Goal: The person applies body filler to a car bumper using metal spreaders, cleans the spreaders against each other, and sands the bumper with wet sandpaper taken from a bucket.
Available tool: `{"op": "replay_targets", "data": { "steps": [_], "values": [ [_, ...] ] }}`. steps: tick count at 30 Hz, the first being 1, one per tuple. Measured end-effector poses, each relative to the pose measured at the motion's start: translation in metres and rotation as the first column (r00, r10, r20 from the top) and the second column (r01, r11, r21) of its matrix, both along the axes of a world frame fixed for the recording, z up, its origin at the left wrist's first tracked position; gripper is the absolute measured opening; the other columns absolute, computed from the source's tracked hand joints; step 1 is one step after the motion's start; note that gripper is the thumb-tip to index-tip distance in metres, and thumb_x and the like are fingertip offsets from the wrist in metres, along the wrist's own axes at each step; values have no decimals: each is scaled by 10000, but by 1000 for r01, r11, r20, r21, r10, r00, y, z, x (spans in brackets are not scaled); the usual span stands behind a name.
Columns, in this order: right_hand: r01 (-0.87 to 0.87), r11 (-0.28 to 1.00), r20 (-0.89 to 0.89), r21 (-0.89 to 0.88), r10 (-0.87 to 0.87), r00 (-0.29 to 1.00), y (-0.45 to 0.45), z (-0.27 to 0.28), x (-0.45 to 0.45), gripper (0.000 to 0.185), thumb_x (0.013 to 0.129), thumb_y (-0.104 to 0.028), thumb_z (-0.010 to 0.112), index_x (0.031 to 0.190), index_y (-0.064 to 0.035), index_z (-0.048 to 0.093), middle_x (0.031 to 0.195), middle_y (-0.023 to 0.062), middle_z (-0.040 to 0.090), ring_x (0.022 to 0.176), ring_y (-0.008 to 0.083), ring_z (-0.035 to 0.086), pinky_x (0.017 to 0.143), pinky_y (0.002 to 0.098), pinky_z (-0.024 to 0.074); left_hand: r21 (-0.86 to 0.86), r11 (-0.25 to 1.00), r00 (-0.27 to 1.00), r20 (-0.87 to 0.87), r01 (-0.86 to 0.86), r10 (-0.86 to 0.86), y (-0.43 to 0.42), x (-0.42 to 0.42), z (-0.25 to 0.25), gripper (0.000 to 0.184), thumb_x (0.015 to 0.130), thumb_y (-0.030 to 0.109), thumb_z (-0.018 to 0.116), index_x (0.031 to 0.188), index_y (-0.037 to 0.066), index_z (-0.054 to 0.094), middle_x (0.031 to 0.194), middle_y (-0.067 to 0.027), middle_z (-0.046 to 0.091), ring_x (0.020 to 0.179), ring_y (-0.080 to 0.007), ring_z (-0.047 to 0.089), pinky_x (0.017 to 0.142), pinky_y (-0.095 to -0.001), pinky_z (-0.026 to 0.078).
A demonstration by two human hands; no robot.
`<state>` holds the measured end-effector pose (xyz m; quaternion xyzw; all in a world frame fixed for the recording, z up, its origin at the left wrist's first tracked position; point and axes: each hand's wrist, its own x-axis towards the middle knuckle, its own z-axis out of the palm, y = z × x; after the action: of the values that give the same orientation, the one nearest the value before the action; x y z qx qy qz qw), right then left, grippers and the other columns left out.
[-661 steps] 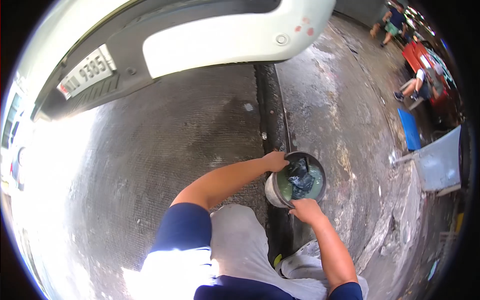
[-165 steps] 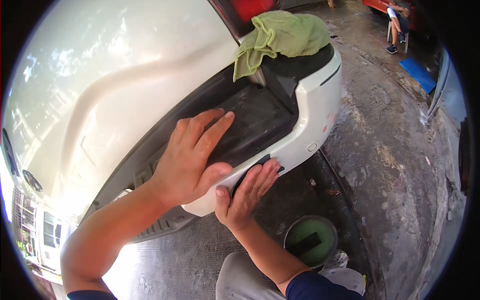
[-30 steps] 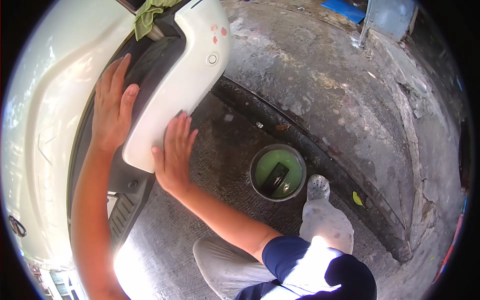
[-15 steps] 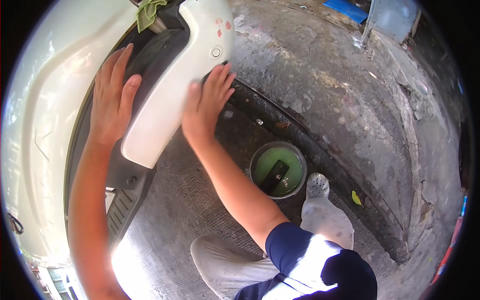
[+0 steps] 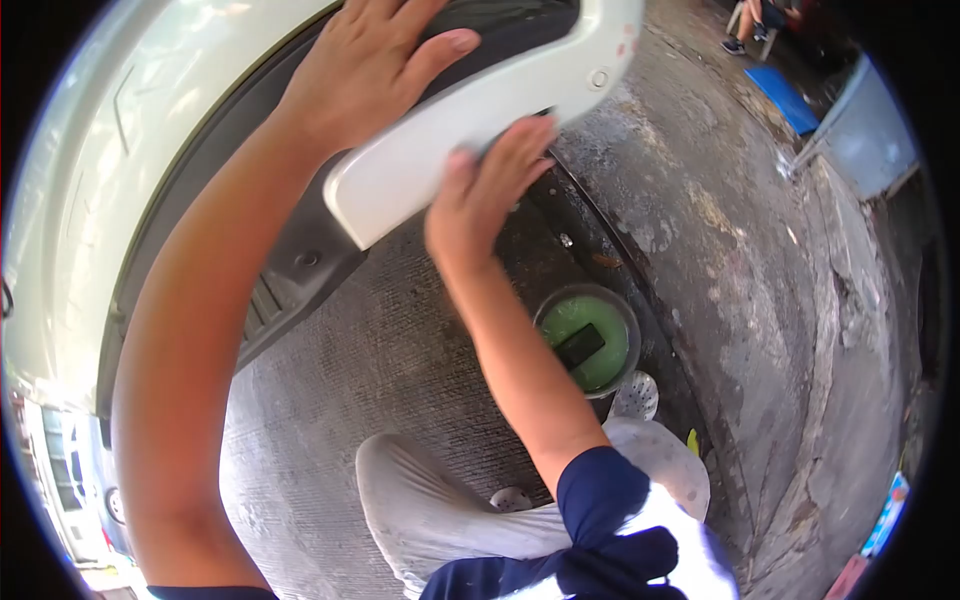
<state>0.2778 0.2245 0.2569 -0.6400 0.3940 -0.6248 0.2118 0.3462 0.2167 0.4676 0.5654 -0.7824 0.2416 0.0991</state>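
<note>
My left hand [image 5: 365, 75] lies with its fingers spread over the dark top of the bumper, holding nothing. Against the lower edge of the white bumper panel [image 5: 430, 145], my right hand [image 5: 485, 200] presses a thin dark sheet, mostly hidden under its slightly blurred fingers. Red spots mark the panel's far end, near a round sensor [image 5: 598, 78]. Below and right of my right hand stands a bucket [image 5: 632, 345] of greenish water with a dark block [image 5: 581, 346] in it.
A light-coloured car body [image 5: 150, 100] fills the upper left. Beside the bucket is a perforated shoe [image 5: 636, 395]. A gutter runs along the ground behind the bucket. At the upper right are a blue mat [image 5: 783, 98], a grey metal panel [image 5: 865, 130] and a seated person's legs.
Since half a second ago the view has swung, bringing the seated person's legs in and taking the green cloth out. My right hand remains at the panel's lower edge; earlier it had moved up along it.
</note>
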Motion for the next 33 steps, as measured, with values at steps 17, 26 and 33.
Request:
{"op": "replay_targets", "data": {
  "steps": [17,26,33],
  "values": [
    [-229,884,-350,-408,80,933,49,-10,11,744,1068,-432,420,1565,93,244,1629,324,233,1541,491,137,1221,665,43,-97,987,990,-39,131,-135,-1,14,-8,612,1075,460,428,1436,-33,472,1375,-256,510,1264,-403,502,1105,-463,395],
    [-276,885,-352,-375,139,926,66,6,27,793,1069,-438,400,1565,132,162,1635,379,107,1530,536,95,1238,625,47,-105,984,989,-28,142,-146,-3,15,-9,634,1085,478,396,1447,-39,454,1387,-256,503,1294,-397,485,1122,-460,384],
    [-170,965,-71,-199,158,985,33,37,24,836,1065,-452,427,1576,131,114,1650,373,47,1542,535,-2,1244,609,0,-76,994,995,-55,78,-82,-4,13,-9,664,1083,499,383,1474,-35,430,1413,-256,487,1319,-402,470,1144,-462,360]
  ]
}}
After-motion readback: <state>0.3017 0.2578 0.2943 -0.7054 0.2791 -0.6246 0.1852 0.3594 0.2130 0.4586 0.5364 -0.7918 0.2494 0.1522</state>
